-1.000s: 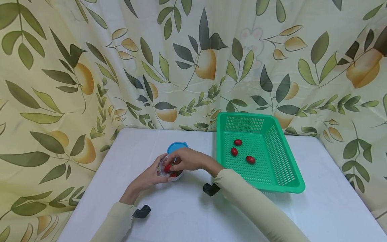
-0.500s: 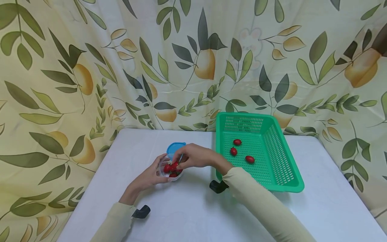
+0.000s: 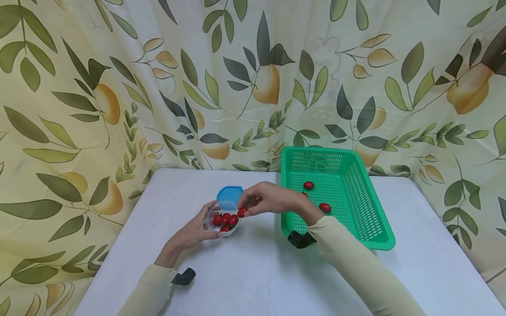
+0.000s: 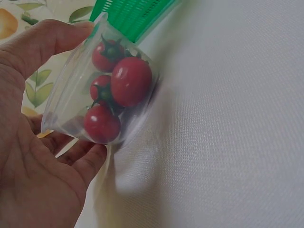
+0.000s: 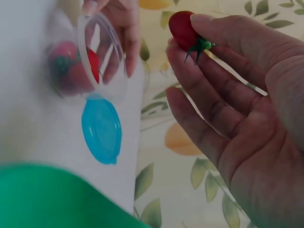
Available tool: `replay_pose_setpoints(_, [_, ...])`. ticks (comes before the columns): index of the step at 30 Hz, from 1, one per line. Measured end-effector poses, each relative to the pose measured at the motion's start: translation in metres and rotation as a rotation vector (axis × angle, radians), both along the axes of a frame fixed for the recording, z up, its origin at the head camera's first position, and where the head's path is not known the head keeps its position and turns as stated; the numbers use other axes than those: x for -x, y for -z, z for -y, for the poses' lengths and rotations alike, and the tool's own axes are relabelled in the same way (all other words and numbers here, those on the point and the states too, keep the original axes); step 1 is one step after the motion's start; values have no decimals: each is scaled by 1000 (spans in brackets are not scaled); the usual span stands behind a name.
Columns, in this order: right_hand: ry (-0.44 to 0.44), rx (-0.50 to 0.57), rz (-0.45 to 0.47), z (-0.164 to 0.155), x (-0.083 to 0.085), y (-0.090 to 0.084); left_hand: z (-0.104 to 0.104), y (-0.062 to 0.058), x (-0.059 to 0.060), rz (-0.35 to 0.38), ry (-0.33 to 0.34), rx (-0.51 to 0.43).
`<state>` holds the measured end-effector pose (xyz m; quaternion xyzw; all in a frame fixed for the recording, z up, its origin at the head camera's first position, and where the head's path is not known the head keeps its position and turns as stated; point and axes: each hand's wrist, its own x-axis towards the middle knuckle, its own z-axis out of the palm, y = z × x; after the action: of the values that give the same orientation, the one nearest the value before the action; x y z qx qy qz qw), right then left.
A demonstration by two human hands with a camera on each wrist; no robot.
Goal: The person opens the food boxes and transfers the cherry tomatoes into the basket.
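Observation:
My left hand [image 3: 191,232] grips a small clear plastic cup [image 4: 71,90] with a hinged blue lid [image 3: 230,194], which hangs open on its far side. Several cherry tomatoes [image 4: 131,82] with green stems lie inside, showing through the wall in the left wrist view. Just right of the cup's rim, my right hand [image 3: 272,198] pinches one cherry tomato [image 5: 183,29] between thumb and fingertips. Its green calyx points toward the palm in the right wrist view, and the other fingers are loosely extended.
A green perforated basket [image 3: 382,243] stands to the right, partly behind my right forearm. Cherry tomatoes [image 3: 309,185] lie on its floor, one half hidden by the hand. White cloth [image 3: 237,281] covers the table, and a leaf-and-fruit patterned curtain [image 3: 245,131] hangs behind.
My right hand has come up out of the cup and moved right with a cherry tomato pinched in its fingers. The left hand and cup have stayed in place.

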<state>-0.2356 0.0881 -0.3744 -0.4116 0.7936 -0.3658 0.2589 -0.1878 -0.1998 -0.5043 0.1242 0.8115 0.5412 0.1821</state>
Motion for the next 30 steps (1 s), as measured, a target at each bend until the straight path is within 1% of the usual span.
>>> replay_pose_setpoints(5, [22, 10, 58, -18, 1, -4, -1, 0, 0, -3, -6, 8])
replay_pose_setpoints(10, [50, 15, 68, -37, 2, -6, -1, 0, 0, -3, -10, -5])
replay_pose_setpoints(16, [140, -1, 99, -59, 3, -10, -2, -1, -1, 4, -22, -15])
replay_pose_setpoints(18, [157, -3, 94, -66, 4, -11, -2, -2, -1, 7, -23, -16])
replay_pose_setpoints(22, [160, 5, 86, -81, 6, -10, -2, -2, -2, 8, -25, -18])
replay_pose_setpoints(25, [162, 18, 79, -92, 8, -7, -3, -2, -2, 4, -26, -13])
replay_pose_setpoints(30, [193, 18, 50, -110, 12, -3, -3, -1, -1, 3, -28, -6])
